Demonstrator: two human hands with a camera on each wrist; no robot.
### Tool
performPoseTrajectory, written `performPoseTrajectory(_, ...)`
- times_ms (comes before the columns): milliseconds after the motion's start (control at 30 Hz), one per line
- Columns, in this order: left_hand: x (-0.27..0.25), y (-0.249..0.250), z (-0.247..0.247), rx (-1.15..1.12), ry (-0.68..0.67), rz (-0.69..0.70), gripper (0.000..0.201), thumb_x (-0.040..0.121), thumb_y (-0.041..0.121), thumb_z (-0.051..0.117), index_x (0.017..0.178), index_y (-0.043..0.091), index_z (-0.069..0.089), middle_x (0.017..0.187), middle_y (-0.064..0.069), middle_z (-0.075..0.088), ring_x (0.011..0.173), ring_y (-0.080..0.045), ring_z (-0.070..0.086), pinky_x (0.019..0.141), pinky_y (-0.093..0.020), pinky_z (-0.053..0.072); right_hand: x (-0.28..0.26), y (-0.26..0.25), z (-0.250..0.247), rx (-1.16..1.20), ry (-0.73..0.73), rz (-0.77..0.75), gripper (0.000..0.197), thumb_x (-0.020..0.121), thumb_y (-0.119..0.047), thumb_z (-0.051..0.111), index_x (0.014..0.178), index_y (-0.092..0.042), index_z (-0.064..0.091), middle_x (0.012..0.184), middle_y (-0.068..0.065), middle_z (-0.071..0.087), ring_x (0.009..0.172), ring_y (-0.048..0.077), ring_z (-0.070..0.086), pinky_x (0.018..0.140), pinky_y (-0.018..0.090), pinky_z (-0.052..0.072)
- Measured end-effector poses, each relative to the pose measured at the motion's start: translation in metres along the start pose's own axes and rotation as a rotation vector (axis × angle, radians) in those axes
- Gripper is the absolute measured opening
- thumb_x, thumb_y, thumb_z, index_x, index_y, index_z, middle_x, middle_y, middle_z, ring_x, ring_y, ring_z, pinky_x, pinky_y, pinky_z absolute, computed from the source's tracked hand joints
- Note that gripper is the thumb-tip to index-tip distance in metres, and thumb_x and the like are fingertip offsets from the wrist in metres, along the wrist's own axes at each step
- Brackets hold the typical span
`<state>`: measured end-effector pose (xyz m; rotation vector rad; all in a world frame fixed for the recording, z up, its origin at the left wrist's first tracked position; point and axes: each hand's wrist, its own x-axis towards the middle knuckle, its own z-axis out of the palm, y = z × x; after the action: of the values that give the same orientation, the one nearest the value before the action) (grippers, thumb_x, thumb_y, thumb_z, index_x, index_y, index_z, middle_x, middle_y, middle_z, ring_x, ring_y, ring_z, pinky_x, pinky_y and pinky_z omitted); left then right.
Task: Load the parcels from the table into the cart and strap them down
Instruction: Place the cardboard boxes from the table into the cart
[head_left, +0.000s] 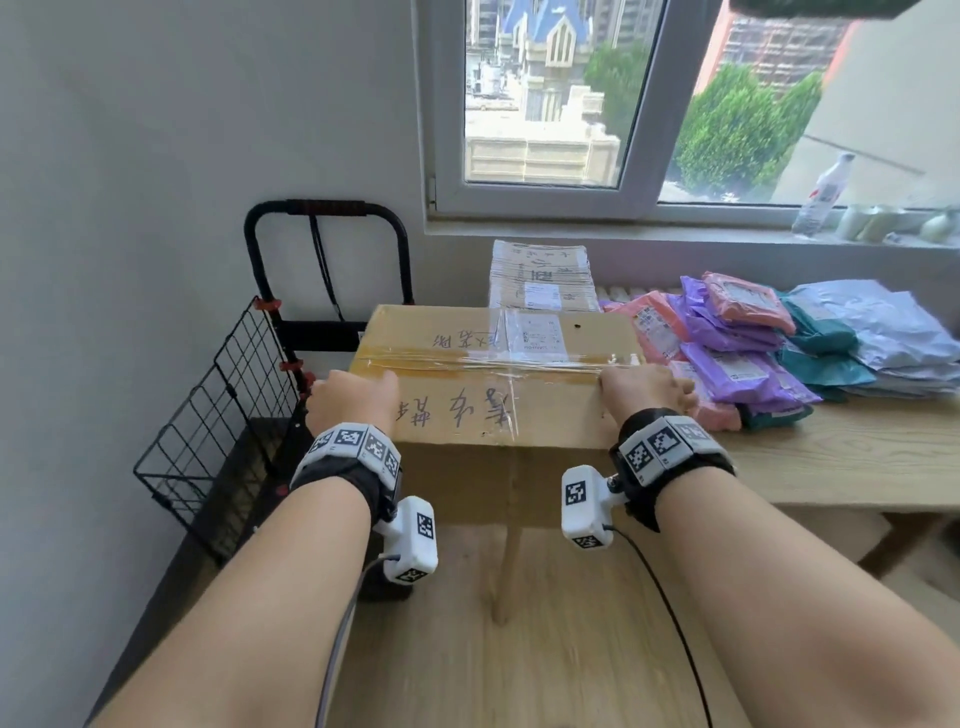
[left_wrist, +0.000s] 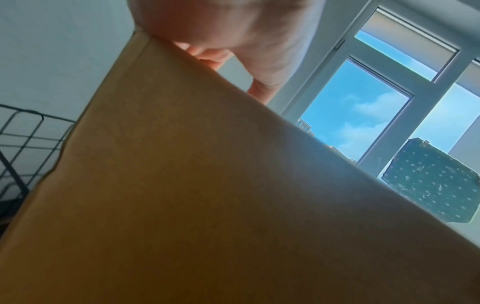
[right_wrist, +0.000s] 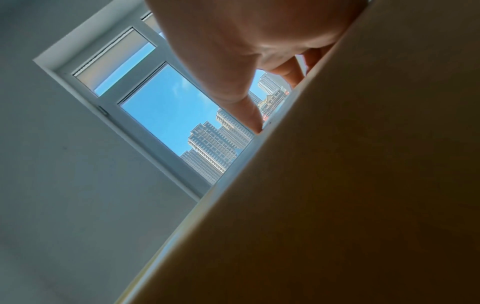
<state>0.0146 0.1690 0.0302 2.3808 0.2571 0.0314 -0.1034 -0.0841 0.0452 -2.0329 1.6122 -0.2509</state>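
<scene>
Black wire-mesh folding cart stands left of grip, basket panel tilted outward. Left hand clamps left top edge of large brown cardboard box; right hand clamps right top edge, fingers curled over. Box between hands: clear tape along seam, white label, handwritten characters. Right of grip, pink, purple, teal mailer bags piled on light wooden table.
</scene>
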Motion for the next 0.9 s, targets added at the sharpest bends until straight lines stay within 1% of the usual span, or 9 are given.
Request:
performPoseTrajectory(167, 0.032, -0.039, -0.054, -0.044, 0.036, -0.021, 0.04, 0.068, 0.044, 0.046, 0.08, 0.009, 0.062, 0.084, -0.008, 0.065, 0.07, -0.026, 0.064, 0.064, -0.034, 0.056, -0.054, -0.045, 0.023, 0.049, -0.038, -0.074, 0.062, 0.084, -0.028, 0.053, 0.137, 0.0, 0.039, 0.144, 0.022, 0.031, 0.132, 0.037, 0.03, 0.11, 0.043, 0.026)
performPoseTrajectory(300, 0.064, -0.066, -0.087, -0.097, 0.034, -0.073, 0.024, 0.076, 0.03, 0.052, 0.07, 0.007, 0.057, 0.08, -0.011, 0.066, 0.058, -0.022, 0.057, 0.046, -0.024, 0.038, -0.083, -0.085, 0.047, 0.067, -0.077, -0.143, 0.06, 0.081, -0.027, 0.052, 0.135, -0.001, 0.042, 0.141, 0.02, 0.032, 0.13, 0.037, 0.032, 0.108, 0.045, 0.029)
performPoseTrajectory(367, 0.085, -0.078, -0.095, -0.116, 0.034, -0.094, 0.023, 0.07, 0.03, 0.052, 0.073, 0.008, 0.056, 0.086, -0.011, 0.067, 0.063, -0.024, 0.06, 0.051, -0.027, 0.045, -0.092, -0.107, 0.06, 0.053, -0.1, -0.168, 0.057, 0.083, -0.026, 0.05, 0.133, -0.002, 0.041, 0.138, 0.019, 0.034, 0.126, 0.035, 0.033, 0.106, 0.044, 0.03)
performPoseTrajectory(433, 0.109, -0.088, -0.1, -0.137, 0.058, -0.12, 0.033, 0.063, 0.033, 0.05, 0.083, 0.008, 0.059, 0.094, -0.011, 0.066, 0.075, -0.028, 0.064, 0.061, -0.035, 0.053, -0.097, -0.129, 0.075, 0.049, -0.116, -0.19, 0.054, 0.083, -0.026, 0.05, 0.131, -0.003, 0.043, 0.136, 0.017, 0.034, 0.125, 0.034, 0.034, 0.106, 0.043, 0.031)
performPoseTrajectory(467, 0.118, -0.092, -0.105, -0.133, 0.065, -0.125, 0.035, 0.063, 0.033, 0.049, 0.086, 0.007, 0.06, 0.094, -0.01, 0.066, 0.076, -0.029, 0.064, 0.061, -0.035, 0.052, -0.099, -0.139, 0.083, 0.052, -0.122, -0.2, 0.053, 0.083, -0.027, 0.05, 0.13, -0.003, 0.044, 0.136, 0.017, 0.034, 0.125, 0.034, 0.033, 0.105, 0.043, 0.031)
performPoseTrajectory(567, 0.154, -0.095, -0.114, -0.107, 0.042, -0.156, 0.017, 0.073, 0.023, 0.053, 0.077, 0.006, 0.056, 0.08, -0.008, 0.062, 0.059, -0.023, 0.055, 0.049, -0.025, 0.038, -0.098, -0.171, 0.112, 0.065, -0.15, -0.228, 0.054, 0.084, -0.03, 0.05, 0.13, -0.003, 0.044, 0.136, 0.017, 0.035, 0.125, 0.034, 0.034, 0.106, 0.044, 0.032)
performPoseTrajectory(633, 0.18, -0.097, -0.115, -0.082, 0.035, -0.157, 0.011, 0.077, 0.019, 0.054, 0.078, 0.007, 0.054, 0.077, -0.008, 0.06, 0.054, -0.02, 0.05, 0.047, -0.024, 0.033, -0.094, -0.192, 0.133, 0.075, -0.163, -0.236, 0.057, 0.083, -0.031, 0.05, 0.132, -0.002, 0.043, 0.136, 0.017, 0.036, 0.125, 0.034, 0.034, 0.106, 0.045, 0.033)
performPoseTrajectory(733, 0.222, -0.101, -0.112, -0.048, 0.026, -0.17, 0.013, 0.08, 0.019, 0.055, 0.083, 0.007, 0.057, 0.08, -0.008, 0.061, 0.056, -0.019, 0.05, 0.046, -0.024, 0.031, -0.084, -0.226, 0.166, 0.078, -0.194, -0.236, 0.056, 0.084, -0.032, 0.05, 0.131, -0.003, 0.044, 0.137, 0.017, 0.035, 0.126, 0.034, 0.034, 0.107, 0.046, 0.032)
performPoseTrajectory(900, 0.291, -0.107, -0.105, 0.022, 0.032, -0.201, 0.016, 0.081, 0.022, 0.054, 0.081, 0.007, 0.058, 0.08, -0.01, 0.062, 0.058, -0.021, 0.051, 0.047, -0.026, 0.032, -0.068, -0.279, 0.216, 0.069, -0.271, -0.222, 0.054, 0.083, -0.031, 0.052, 0.129, -0.004, 0.046, 0.137, 0.016, 0.035, 0.126, 0.033, 0.035, 0.108, 0.045, 0.031)
